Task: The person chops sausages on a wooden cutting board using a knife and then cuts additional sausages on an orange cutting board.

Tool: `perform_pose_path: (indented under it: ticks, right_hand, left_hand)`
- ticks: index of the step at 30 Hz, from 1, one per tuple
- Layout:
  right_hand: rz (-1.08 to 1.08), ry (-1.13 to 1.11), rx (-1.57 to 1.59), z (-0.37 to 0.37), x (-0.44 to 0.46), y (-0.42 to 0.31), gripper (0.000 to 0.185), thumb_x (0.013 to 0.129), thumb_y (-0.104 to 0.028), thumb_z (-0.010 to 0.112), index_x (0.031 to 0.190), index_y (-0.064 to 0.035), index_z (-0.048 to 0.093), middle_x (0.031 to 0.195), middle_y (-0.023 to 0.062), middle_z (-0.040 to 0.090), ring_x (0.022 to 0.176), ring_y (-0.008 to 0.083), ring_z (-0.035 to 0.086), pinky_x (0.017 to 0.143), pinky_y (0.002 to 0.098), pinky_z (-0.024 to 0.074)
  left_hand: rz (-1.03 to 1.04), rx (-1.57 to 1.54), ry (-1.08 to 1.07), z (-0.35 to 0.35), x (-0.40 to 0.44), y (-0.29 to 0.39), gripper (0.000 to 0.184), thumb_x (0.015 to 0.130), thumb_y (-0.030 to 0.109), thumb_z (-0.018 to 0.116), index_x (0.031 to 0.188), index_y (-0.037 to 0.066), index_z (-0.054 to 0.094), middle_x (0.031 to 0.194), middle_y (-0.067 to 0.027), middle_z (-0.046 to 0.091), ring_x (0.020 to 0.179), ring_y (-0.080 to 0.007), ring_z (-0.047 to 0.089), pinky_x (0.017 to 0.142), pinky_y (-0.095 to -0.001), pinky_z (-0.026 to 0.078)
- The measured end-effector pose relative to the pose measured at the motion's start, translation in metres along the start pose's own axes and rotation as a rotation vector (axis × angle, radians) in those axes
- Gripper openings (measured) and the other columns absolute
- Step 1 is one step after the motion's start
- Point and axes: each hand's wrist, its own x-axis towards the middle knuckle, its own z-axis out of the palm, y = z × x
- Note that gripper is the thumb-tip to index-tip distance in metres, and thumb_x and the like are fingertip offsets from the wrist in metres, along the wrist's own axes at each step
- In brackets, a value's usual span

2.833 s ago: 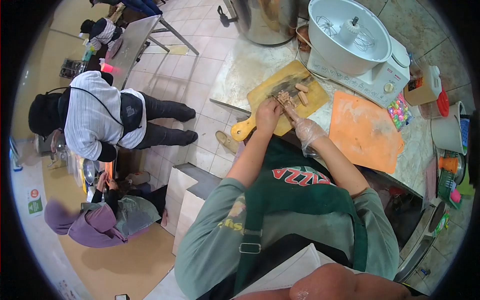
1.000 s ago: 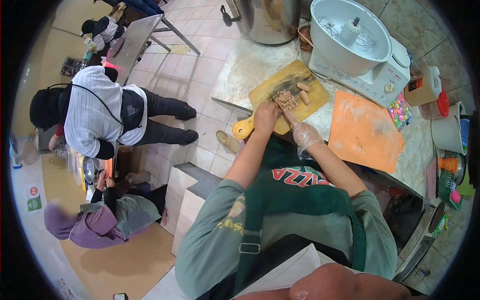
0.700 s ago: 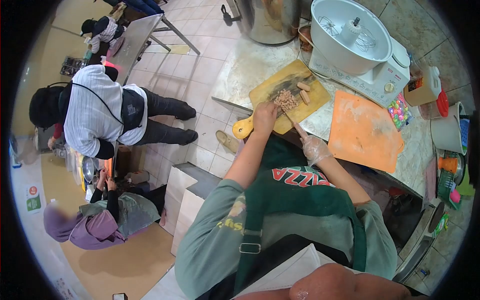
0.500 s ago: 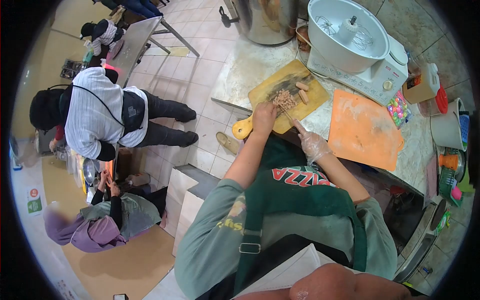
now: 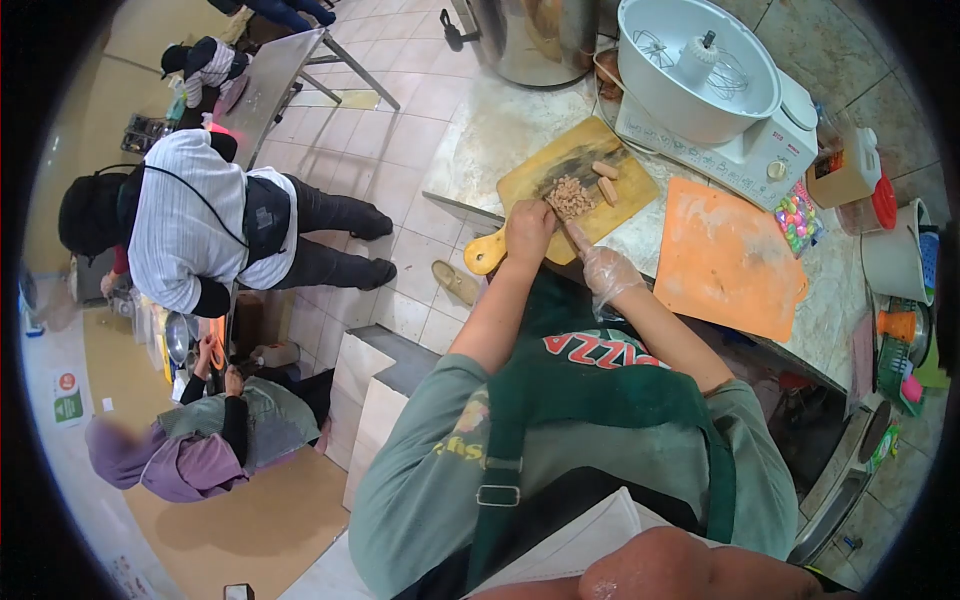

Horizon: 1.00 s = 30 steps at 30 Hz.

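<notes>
In comes the gloved right hand [image 5: 612,275], closer to the yellow board [image 5: 530,182] than a half-second ago, wrapped round the knife [image 5: 577,238]! The left hand [image 5: 530,232] bunches narrow over the board, grip unclear; chopped sausage [image 5: 571,197] lies mid-board, chopping seemingly mid-stroke.

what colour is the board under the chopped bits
The board is yellow with a dark patch; best in head view.
</notes>
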Motion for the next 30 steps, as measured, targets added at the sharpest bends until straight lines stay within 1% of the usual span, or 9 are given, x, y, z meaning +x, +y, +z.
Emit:
perform_pose_path:
  ticks: [1, 3, 4, 6, 8, 9, 17, 20, 30]
  right_hand:
    - [0.001, 0.000, 0.002, 0.005, -0.001, 0.005, 0.070, 0.077, -0.003, 0.037, 0.138, -0.0240, 0.009, 0.088, 0.0257, 0.059, 0.080, 0.0365, 0.059, 0.073, 0.0442, 0.0452]
    - [-0.053, 0.078, -0.023, 0.012, -0.010, 0.012, 0.056, 0.088, -0.015, 0.036, 0.137, -0.0251, 0.010, 0.074, 0.0250, 0.058, 0.068, 0.0378, 0.058, 0.062, 0.0464, 0.0433]
    - [-0.052, 0.079, -0.023, 0.010, -0.016, 0.012, 0.056, 0.088, -0.015, 0.036, 0.137, -0.0251, 0.010, 0.074, 0.0250, 0.058, 0.068, 0.0378, 0.058, 0.062, 0.0464, 0.0433]
    - [0.042, -0.051, -0.018, 0.000, -0.030, 0.009, 0.060, 0.086, -0.010, 0.037, 0.137, -0.0246, 0.010, 0.084, 0.0259, 0.059, 0.079, 0.0371, 0.059, 0.072, 0.0446, 0.0445]
    - [0.049, -0.062, -0.006, -0.003, -0.037, 0.008, 0.057, 0.088, -0.013, 0.036, 0.137, -0.0248, 0.010, 0.084, 0.0260, 0.058, 0.078, 0.0373, 0.059, 0.071, 0.0448, 0.0442]
    - [0.056, -0.072, 0.003, -0.004, -0.038, 0.009, 0.054, 0.090, -0.016, 0.035, 0.137, -0.0251, 0.011, 0.083, 0.0260, 0.058, 0.077, 0.0376, 0.058, 0.071, 0.0450, 0.0438]
    - [-0.028, 0.041, 0.042, -0.008, -0.027, 0.006, 0.053, 0.089, -0.016, 0.035, 0.137, -0.0240, 0.012, 0.078, 0.0254, 0.058, 0.074, 0.0373, 0.058, 0.067, 0.0454, 0.0437]
    - [-0.030, 0.010, 0.024, -0.007, -0.017, 0.003, 0.053, 0.089, -0.016, 0.035, 0.136, -0.0248, 0.013, 0.077, 0.0258, 0.058, 0.073, 0.0375, 0.058, 0.067, 0.0456, 0.0437]
    - [-0.070, 0.005, 0.045, 0.006, 0.003, 0.013, 0.055, 0.089, -0.015, 0.035, 0.137, -0.0257, 0.010, 0.078, 0.0265, 0.058, 0.075, 0.0377, 0.058, 0.067, 0.0453, 0.0440]
  left_hand:
    - [-0.007, -0.016, 0.010, 0.000, 0.000, -0.001, 0.004, 0.066, 0.005, 0.058, 0.066, 0.001, 0.058, 0.067, -0.0160, 0.056, 0.068, -0.0341, 0.052, 0.062, -0.0411, 0.042]
    - [-0.012, -0.033, 0.018, -0.001, 0.001, -0.001, 0.004, 0.066, 0.005, 0.058, 0.066, 0.001, 0.058, 0.066, -0.0159, 0.056, 0.068, -0.0338, 0.053, 0.063, -0.0407, 0.042]
    - [-0.035, -0.045, 0.022, -0.002, 0.001, 0.001, 0.004, 0.066, 0.005, 0.059, 0.066, 0.001, 0.059, 0.066, -0.0163, 0.056, 0.067, -0.0339, 0.053, 0.062, -0.0406, 0.042]
    - [-0.058, -0.056, 0.026, -0.003, 0.002, 0.002, 0.005, 0.066, 0.006, 0.059, 0.066, 0.001, 0.059, 0.066, -0.0167, 0.056, 0.067, -0.0340, 0.053, 0.062, -0.0404, 0.042]
    - [-0.146, -0.053, -0.011, -0.003, 0.003, 0.002, 0.002, 0.065, 0.002, 0.060, 0.066, 0.002, 0.058, 0.069, -0.0158, 0.057, 0.070, -0.0336, 0.053, 0.064, -0.0409, 0.043]
    - [-0.143, -0.053, -0.011, -0.004, 0.004, 0.002, 0.002, 0.065, 0.002, 0.060, 0.066, 0.002, 0.058, 0.069, -0.0158, 0.057, 0.070, -0.0336, 0.053, 0.064, -0.0409, 0.043]
    - [-0.027, -0.006, 0.009, -0.005, 0.002, 0.002, 0.004, 0.065, 0.003, 0.060, 0.065, 0.001, 0.057, 0.068, -0.0151, 0.056, 0.070, -0.0330, 0.053, 0.064, -0.0402, 0.043]
    - [-0.038, -0.009, 0.015, -0.003, 0.002, 0.000, 0.005, 0.066, 0.005, 0.060, 0.067, 0.000, 0.059, 0.069, -0.0172, 0.057, 0.069, -0.0348, 0.053, 0.062, -0.0413, 0.042]
    - [-0.074, -0.019, -0.003, -0.004, 0.002, 0.002, 0.005, 0.067, 0.006, 0.058, 0.068, 0.001, 0.060, 0.069, -0.0164, 0.058, 0.070, -0.0341, 0.053, 0.064, -0.0410, 0.042]
